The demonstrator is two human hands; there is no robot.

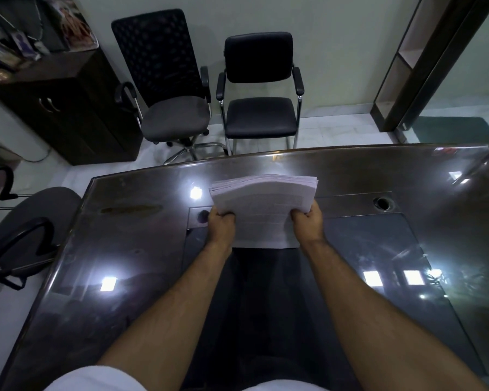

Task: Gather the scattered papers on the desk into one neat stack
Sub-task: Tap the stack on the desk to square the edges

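Papers [261, 210] sit gathered in one thick stack, held between the two hands above the middle of the dark glossy worktop [124, 277]. The left hand [222, 221] grips the stack's left edge with fingers curled over it, and the right hand [307, 220] clamps the opposite edge the same way. The near edge of the stack seems to rest on or just above the worktop between the wrists, though contact cannot be told for sure. At the far end, beyond both hands, the sheets fan slightly and their edges are not flush. No loose sheets show elsewhere on the worktop, so the gathering looks done. What seems left is squaring the edges and laying the stack down flat.
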